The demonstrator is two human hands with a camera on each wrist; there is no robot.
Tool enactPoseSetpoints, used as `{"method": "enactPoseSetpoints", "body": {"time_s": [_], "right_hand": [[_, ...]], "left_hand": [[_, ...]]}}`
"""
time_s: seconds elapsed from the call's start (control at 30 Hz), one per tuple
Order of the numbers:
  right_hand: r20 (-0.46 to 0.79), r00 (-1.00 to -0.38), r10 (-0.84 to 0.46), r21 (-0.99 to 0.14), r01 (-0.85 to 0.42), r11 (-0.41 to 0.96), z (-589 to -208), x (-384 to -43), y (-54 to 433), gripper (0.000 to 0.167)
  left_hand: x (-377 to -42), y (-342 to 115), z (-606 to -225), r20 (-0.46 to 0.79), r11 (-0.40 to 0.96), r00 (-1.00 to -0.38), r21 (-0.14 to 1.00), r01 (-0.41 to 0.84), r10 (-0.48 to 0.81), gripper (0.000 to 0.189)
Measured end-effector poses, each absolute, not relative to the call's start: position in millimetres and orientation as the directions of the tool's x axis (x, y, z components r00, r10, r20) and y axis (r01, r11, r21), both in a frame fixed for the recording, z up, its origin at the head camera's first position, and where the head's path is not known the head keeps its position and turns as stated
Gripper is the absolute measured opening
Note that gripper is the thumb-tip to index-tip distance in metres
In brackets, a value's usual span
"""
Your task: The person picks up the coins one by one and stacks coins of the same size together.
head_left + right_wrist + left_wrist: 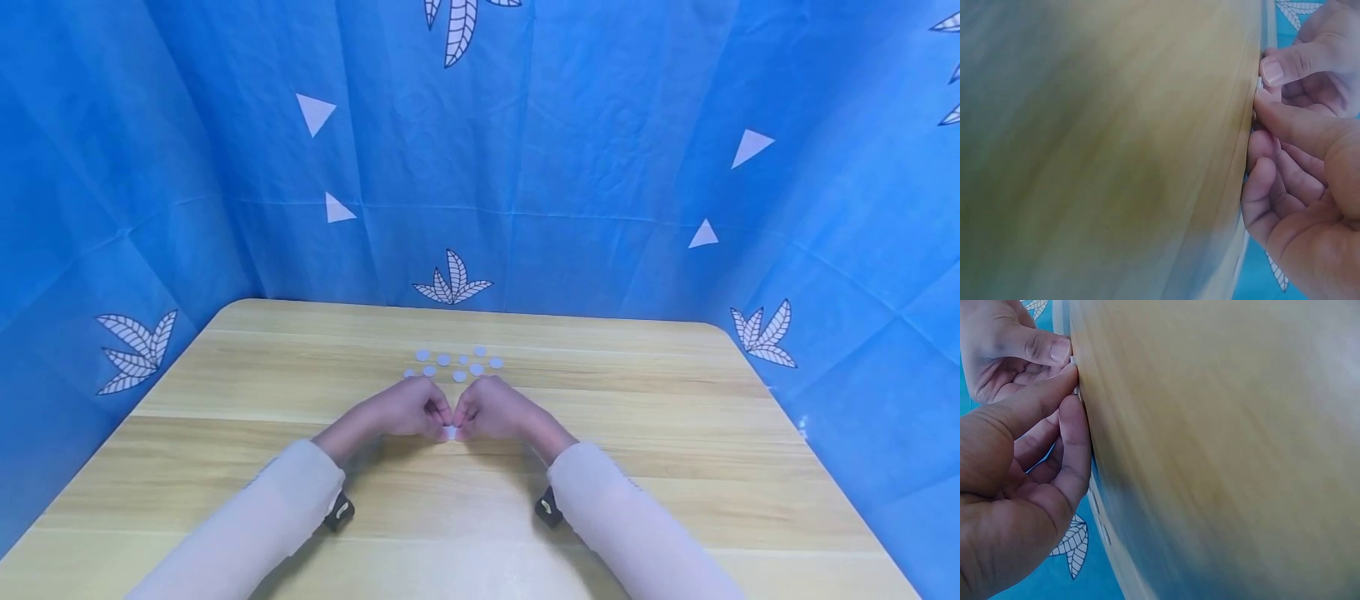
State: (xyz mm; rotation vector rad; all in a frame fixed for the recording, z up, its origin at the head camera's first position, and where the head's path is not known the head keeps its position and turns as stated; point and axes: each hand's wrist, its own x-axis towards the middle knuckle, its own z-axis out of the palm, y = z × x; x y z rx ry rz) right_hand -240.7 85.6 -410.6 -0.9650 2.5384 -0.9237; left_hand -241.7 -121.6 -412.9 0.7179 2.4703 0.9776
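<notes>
In the head view both hands meet over the middle of the wooden table, fingertips almost together. Between them shows a small flat white piece (452, 432). My left hand (415, 408) pinches its left side with thumb and fingers. From the other side, my right hand (495, 408) grips it the same way. Only a thin white edge of the piece (1073, 360) shows in the left wrist view, the rest hidden by fingertips. Just beyond the hands, several small round white discs (444, 360) lie loosely scattered on the tabletop, one partly covered by the left hand.
The light wooden table (645, 500) has rounded far corners. A blue curtain (615, 150) with white leaf and triangle prints hangs behind it and along both sides. A dark wrist device (340, 511) sits under the left sleeve, another dark wrist device (548, 507) under the right.
</notes>
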Motion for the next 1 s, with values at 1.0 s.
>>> {"method": "enactPoseSetpoints", "body": {"time_s": [1.0], "right_hand": [[-0.072,-0.749,-0.659,-0.669,-0.454,0.589,-406,-239,54,0.011]], "left_hand": [[-243,-155,-413,-0.164,0.599,-0.773,0.735,0.319,0.613,0.016]]}}
